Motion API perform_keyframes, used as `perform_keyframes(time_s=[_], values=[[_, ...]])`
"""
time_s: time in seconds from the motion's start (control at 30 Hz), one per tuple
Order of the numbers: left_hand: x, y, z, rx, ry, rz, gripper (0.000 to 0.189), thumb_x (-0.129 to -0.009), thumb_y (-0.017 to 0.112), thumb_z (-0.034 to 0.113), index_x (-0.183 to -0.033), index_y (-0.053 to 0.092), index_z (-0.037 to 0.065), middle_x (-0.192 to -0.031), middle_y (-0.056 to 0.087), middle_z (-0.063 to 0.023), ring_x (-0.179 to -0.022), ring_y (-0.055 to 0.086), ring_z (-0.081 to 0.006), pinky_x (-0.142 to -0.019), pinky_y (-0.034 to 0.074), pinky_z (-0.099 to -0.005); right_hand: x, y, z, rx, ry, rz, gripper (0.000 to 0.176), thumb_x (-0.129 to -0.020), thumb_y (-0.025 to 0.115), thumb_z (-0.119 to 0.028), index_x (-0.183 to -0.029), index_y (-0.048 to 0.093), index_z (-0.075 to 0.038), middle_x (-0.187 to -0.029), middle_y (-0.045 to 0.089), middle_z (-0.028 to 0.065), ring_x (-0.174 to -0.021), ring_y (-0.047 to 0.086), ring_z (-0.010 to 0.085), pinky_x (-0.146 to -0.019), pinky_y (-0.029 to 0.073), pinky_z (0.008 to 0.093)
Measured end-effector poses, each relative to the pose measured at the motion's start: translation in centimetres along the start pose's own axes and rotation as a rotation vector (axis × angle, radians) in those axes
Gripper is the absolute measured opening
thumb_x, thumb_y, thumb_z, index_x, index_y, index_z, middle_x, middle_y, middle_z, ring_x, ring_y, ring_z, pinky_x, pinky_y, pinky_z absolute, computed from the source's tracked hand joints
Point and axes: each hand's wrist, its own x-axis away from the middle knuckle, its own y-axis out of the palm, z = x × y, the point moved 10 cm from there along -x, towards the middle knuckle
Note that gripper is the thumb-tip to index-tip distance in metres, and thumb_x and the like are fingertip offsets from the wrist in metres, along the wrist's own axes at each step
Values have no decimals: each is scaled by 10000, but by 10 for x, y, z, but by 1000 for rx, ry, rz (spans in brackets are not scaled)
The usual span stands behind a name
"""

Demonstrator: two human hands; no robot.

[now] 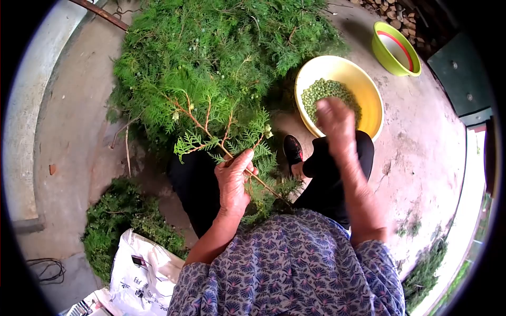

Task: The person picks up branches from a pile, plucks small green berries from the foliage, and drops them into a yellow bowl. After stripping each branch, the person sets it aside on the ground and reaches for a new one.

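Note:
My left hand (233, 181) is closed round the woody stem of a leafy evergreen branch (200, 125), whose feathery green sprays fan out ahead of it. Small pale cones (268, 131) sit among its leaves. Over the near side of a yellow basin (371, 100) hangs my right hand (337, 124), smeared by motion, its fingers not distinct. Many small round green cones or berries (329, 95) lie in that basin. Beyond the left hand, a big heap of cut evergreen branches (211, 47) covers the ground.
A green basin with a red-and-white inside (387, 50) stands at the back right, near stacked firewood (398, 18) and a dark cabinet (461, 76). A smaller pile of greenery (124, 221) and a white printed sack (142, 274) lie at the lower left. My shoe (291, 150) is beside the heap.

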Motion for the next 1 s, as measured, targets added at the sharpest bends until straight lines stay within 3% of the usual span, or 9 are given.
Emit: perform_keyframes(time_s=[0.07, 0.13, 0.2, 0.37, 0.47, 0.63, 0.7, 0.77, 1.0], values=[[1, -2, 1, -47, 1, 27, 159, -781, 663, 144, -696, 589, 31, -578, 529, -17, -495, 504, -117, -471, 435, -250, 37, 51, -3, -84, 122, -216, 369, -839, 620, -297, -1028, 554, 12, -756, 583, 42, -586, 485, 83, -524, 416, 212], [2, -2, 3, -86, -14, 34, 140, -777, 664, 135, -727, 603, 20, -581, 527, -21, -504, 505, -116, -477, 439, -254, 47, 79, -5, -27, -113, -259, 420, -831, 631, -305, -1077, 541, 23, -770, 581, 40, -560, 474, 72, -496, 399, 201], [3, -1, 3, -101, -30, 33, 139, -773, 667, 138, -734, 606, 19, -581, 526, -21, -509, 507, -116, -474, 435, -253, 53, 98, 9, -157, 177, -371, 502, -807, 658, -288, -1152, 501, 41, -874, 617, 94, -642, 526, 97, -531, 447, 215], [4, -1, 5, -16, -13, 23, 126, -748, 693, 139, -732, 615, 40, -579, 545, 4, -488, 516, -95, -460, 394, -216, 53, 99, 21, -334, 299, -253, 127, -833, 606, -80, -929, 621, 3, -652, 553, 4, -516, 450, 54, -482, 393, 192], [3, -5, 3, -75, -31, 25, 142, -753, 689, 150, -716, 610, 39, -577, 538, 0, -493, 516, -100, -457, 393, -223, 43, 78, 30, -477, 348, -81, 93, -838, 591, -66, -901, 619, -4, -632, 536, -3, -492, 424, 65, -462, 359, 195], [-13, -19, 7, -41, -48, 56, 229, -792, 661, 263, -743, 558, 64, -660, 533, -15, -594, 510, -114, -568, 453, -269, -3, 3, 48, -413, 340, 145, 100, -859, 565, -108, -905, 597, -25, -729, 596, 52, -641, 538, 125, -603, 465, 259], [-19, -13, 12, 80, -46, 10, 221, -829, 622, 272, -770, 539, 75, -694, 536, -16, -655, 520, -129, -660, 463, -298, -44, -26, 90, -1037, 152, 22, 78, -898, 452, -55, -944, 497, -11, -853, 569, 115, -803, 566, 241, -725, 517, 322], [-29, -16, 14, 180, -52, -23, 206, -855, 591, 267, -804, 543, 73, -708, 546, -25, -677, 532, -147, -692, 465, -321, -60, -59, 116, -1165, 298, 201, 239, -918, 383, -41, -1134, 326, 45, -1034, 510, 196, -946, 573, 347, -842, 528, 390], [-44, -21, 20, 290, -48, -15, 196, -861, 586, 249, -831, 547, 59, -717, 564, -50, -680, 542, -178, -684, 465, -350, -51, -87, 122, -1127, 285, 369, 255, -910, 438, -59, -1124, 391, 71, -948, 556, 175, -874, 599, 297, -759, 544, 353]])
